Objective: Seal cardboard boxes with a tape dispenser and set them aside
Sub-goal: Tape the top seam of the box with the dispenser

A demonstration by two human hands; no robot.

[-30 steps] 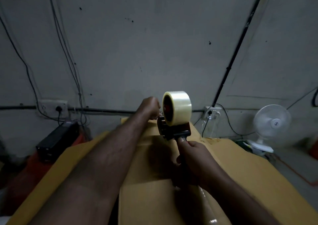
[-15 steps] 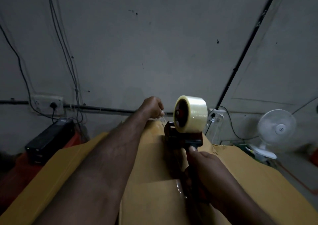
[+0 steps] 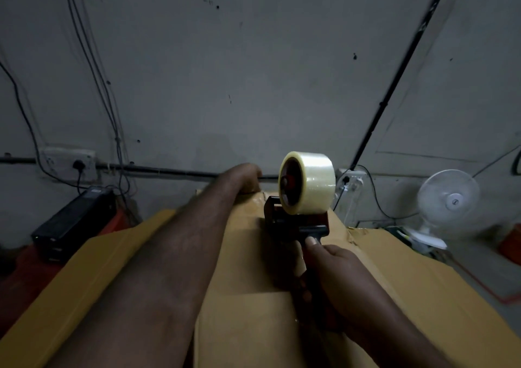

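A brown cardboard box (image 3: 248,325) lies in front of me, one flap spread to the left and another to the right. My right hand (image 3: 341,277) grips the handle of a dark tape dispenser (image 3: 296,224), which sits on the box top near its far end. It carries a roll of clear tape (image 3: 307,183). My left hand (image 3: 242,179) reaches along the box to its far edge, left of the roll. Its fingers bend down behind that edge and are hidden. A thin strip of clear tape seems to run between that hand and the dispenser.
A grey wall stands just behind the box, with cables and a socket plate (image 3: 67,162). A black device (image 3: 73,224) rests at the left on something red. A white table fan (image 3: 448,198) and a second socket (image 3: 351,180) are at the right.
The dispenser has shifted right and a little towards me along the box top. My left hand has dropped from in front of the roll to the box's far edge.
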